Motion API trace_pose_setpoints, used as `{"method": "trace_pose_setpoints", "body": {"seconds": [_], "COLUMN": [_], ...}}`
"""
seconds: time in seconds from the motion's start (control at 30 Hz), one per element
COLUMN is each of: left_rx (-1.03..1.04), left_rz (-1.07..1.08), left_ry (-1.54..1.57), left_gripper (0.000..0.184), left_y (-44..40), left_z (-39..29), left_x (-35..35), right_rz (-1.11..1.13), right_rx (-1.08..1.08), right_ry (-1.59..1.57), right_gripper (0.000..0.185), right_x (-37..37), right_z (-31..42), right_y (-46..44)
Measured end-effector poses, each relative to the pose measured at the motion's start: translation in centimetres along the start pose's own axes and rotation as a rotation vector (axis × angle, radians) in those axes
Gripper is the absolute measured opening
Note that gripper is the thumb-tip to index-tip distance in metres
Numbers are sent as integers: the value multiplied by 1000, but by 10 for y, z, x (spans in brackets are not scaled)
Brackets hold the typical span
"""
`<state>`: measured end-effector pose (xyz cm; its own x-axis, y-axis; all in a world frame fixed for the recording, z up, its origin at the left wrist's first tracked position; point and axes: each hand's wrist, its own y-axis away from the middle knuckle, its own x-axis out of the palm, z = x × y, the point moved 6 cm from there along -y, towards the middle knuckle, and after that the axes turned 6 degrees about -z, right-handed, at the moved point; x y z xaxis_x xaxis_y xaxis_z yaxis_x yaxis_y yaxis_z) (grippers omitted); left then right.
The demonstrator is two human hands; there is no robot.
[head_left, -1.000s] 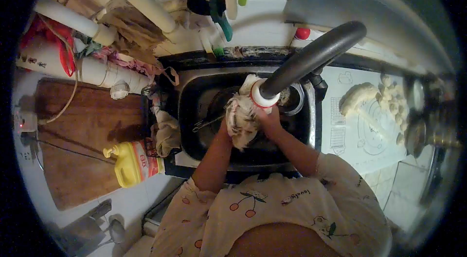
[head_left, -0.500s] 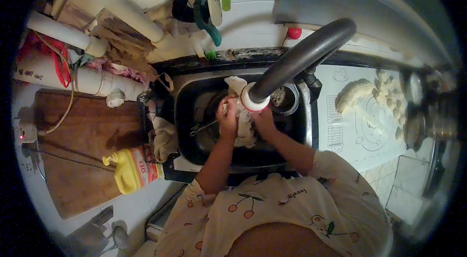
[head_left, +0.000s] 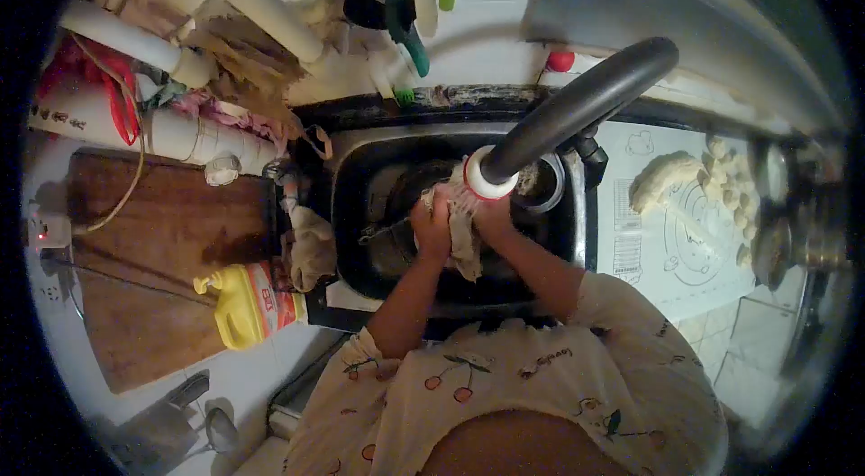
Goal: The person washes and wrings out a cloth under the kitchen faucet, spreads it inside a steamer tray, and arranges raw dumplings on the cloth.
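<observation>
Wooden board (head_left: 162,323), left of sink (head_left: 579,251).
Mat (head_left: 644,291), right of sink, flat, presumably keeping dough (head_left: 665,181) off the counter.
Faucet (head_left: 586,111), arched over sink.
Limp cloth (head_left: 465,246), inside sink, beneath faucet, likely so water reaches it.
Left hand (head_left: 432,224), clamped on cloth.
Right hand (head_left: 495,217), beside cloth; fingers hidden, grip cannot be told.

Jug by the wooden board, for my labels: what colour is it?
The jug is yellow, best seen in head view.
</observation>
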<state>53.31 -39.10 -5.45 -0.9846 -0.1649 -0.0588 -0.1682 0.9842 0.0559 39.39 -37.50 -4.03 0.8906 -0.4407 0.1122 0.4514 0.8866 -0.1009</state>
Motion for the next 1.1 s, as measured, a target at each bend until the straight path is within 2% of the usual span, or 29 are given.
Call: {"method": "trace_pose_setpoints", "body": {"seconds": [0.07, 0.17, 0.2, 0.27, 0.3, 0.33, 0.43, 0.53, 0.6, 0.67, 0.77, 0.87, 1.07, 1.1], "left_rx": [-70, -39, -16, 215, 242, 269, 82, -73, -169, -46, -85, -107, -160, -123], "left_rz": [-46, 57, 69, 228, 292, 356, 421, 278, 109, 63, 313, 313, 613, 489], "left_ry": [103, 21, -169, -204, -221, -237, -338, -390, -216, -403, -1123, -1023, -1205, -1113], "left_gripper": [28, 27, 29, 31, 32, 33, 35, 38, 40, 42, 44, 43, 48, 49], "left_y": [-2, 0, 2, 8, 12, 16, 27, 22, 13, 6, 2, -1, -17, -18], "left_z": [5, -14, -12, -9, -4, -4, -18, 1, 67, 89, 101, 129, 196, 201], "left_x": [1, 16, 19, 34, 40, 47, 49, 19, -20, -59, -79, -67, -49, -51], "right_rz": [75, 250, 295, 292, 287, 205, 175, 118, 102, 99, 105, 104, 139, 137], "right_rx": [254, 549, 509, 582, 614, 578, 590, 566, 575, 536, 499, 517, 478, 474], "right_ry": [-134, -91, 69, 122, 149, -9, -44, -78, -150, -70, -44, -40, 2, 19], "right_gripper": [44, 48, 47, 45, 45, 38, 41, 39, 40, 40, 41, 43, 42, 42], "right_x": [-10, -24, -31, -42, -48, -58, -79, -89, -98, -103, -96, -92, -90, -92], "right_z": [-27, -23, -26, -27, -27, -43, -36, -21, -26, -15, -4, -2, 10, 10], "right_y": [1, 17, 25, 33, 33, 33, 26, 19, 15, 8, 10, 14, 23, 24]}}
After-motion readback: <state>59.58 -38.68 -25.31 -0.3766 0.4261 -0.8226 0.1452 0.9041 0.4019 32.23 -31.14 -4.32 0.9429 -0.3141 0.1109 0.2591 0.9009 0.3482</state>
